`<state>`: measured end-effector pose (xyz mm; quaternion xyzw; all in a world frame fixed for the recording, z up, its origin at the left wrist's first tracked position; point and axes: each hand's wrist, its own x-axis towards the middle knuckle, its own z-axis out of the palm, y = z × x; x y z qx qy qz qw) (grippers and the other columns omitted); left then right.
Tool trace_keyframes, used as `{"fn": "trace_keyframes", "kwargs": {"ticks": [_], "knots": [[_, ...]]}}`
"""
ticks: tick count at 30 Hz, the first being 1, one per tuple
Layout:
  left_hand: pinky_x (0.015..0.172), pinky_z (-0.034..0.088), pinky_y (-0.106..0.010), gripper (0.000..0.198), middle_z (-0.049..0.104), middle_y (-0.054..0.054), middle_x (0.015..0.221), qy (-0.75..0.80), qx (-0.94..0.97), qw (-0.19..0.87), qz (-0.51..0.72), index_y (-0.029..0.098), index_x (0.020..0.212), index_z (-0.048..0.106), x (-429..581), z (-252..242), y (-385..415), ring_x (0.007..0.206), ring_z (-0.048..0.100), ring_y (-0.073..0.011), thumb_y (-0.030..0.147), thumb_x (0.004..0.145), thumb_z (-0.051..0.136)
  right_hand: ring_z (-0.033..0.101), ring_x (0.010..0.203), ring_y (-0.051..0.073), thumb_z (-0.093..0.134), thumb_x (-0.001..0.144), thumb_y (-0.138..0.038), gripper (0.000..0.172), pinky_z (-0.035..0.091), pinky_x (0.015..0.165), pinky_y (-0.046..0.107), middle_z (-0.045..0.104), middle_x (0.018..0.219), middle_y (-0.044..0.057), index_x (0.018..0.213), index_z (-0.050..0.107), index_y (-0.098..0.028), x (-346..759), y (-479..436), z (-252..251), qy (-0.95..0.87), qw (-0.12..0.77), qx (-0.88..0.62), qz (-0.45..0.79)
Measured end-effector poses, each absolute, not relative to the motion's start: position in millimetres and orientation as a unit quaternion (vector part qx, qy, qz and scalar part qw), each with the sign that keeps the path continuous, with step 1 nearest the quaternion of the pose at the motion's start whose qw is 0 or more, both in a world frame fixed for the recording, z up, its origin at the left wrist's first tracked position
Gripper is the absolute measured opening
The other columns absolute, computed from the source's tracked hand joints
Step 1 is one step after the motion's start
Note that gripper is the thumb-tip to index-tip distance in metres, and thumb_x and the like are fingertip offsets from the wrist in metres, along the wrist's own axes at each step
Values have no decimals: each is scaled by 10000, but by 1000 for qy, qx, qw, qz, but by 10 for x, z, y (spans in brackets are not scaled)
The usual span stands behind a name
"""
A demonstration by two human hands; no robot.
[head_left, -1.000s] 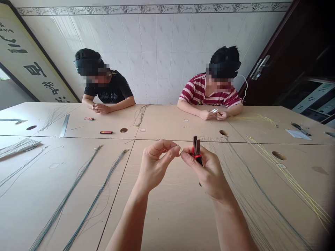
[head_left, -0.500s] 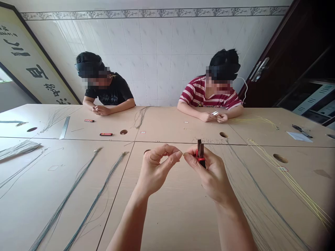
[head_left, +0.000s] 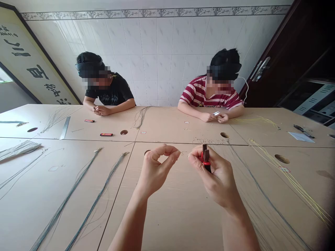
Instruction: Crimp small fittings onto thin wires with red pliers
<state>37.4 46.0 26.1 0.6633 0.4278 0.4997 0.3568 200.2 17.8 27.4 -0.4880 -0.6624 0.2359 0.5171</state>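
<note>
My left hand [head_left: 157, 169] is raised over the table with thumb and forefinger pinched on a tiny metal ring or hook [head_left: 181, 153] that sticks out to the right. My right hand [head_left: 217, 174] is closed around small pliers with red and black handles [head_left: 206, 158], jaws pointing up. A small gap separates the two hands. A thin thread near the ring is too fine to follow.
Bundles of dark cords [head_left: 86, 195] lie on the tan table [head_left: 170, 216] at left, more dark cords [head_left: 256, 195] and yellow cords [head_left: 295, 181] at right. Two people sit across the table, working with their own hands. A metal ruler [head_left: 64, 127], lighters [head_left: 106, 134] and cable holes [head_left: 282, 159] lie about.
My hands have drawn apart: the right hand with the pliers moved right and slightly down, away from the left hand's pinch. The view shifted a little.
</note>
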Motion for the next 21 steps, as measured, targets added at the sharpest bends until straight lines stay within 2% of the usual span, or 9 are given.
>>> {"fn": "trace_keyframes", "kwargs": {"ticks": [3, 7, 12, 21], "knots": [[704, 448, -272, 184, 641, -1, 715, 425, 652, 377, 501, 205, 742, 660, 348, 245, 472, 701, 535, -135, 336, 869, 639, 527, 681, 131, 589, 901, -375, 155, 422, 636, 252, 593, 762, -9, 849, 598, -228, 2036, 212, 263, -638, 524, -508, 246], [710, 441, -274, 189, 636, -3, 714, 417, 654, 386, 499, 201, 740, 656, 338, 253, 470, 699, 525, -135, 337, 871, 637, 564, 713, 146, 622, 870, -420, 203, 449, 663, 268, 643, 827, 12, 915, 639, -222, 2042, 260, 233, -627, 499, -528, 281], [725, 431, -271, 194, 628, 6, 706, 409, 661, 389, 494, 202, 728, 647, 349, 266, 474, 692, 506, -126, 326, 876, 633, 546, 674, 133, 606, 879, -420, 201, 421, 612, 257, 629, 763, -4, 867, 632, -220, 1992, 263, 229, -628, 488, -519, 313], [755, 441, -280, 210, 628, 2, 703, 418, 680, 379, 469, 207, 737, 666, 377, 262, 473, 715, 526, -137, 349, 884, 620, 503, 630, 124, 592, 890, -391, 188, 361, 572, 263, 597, 700, -18, 824, 625, -219, 1975, 274, 246, -636, 487, -518, 300]]}}
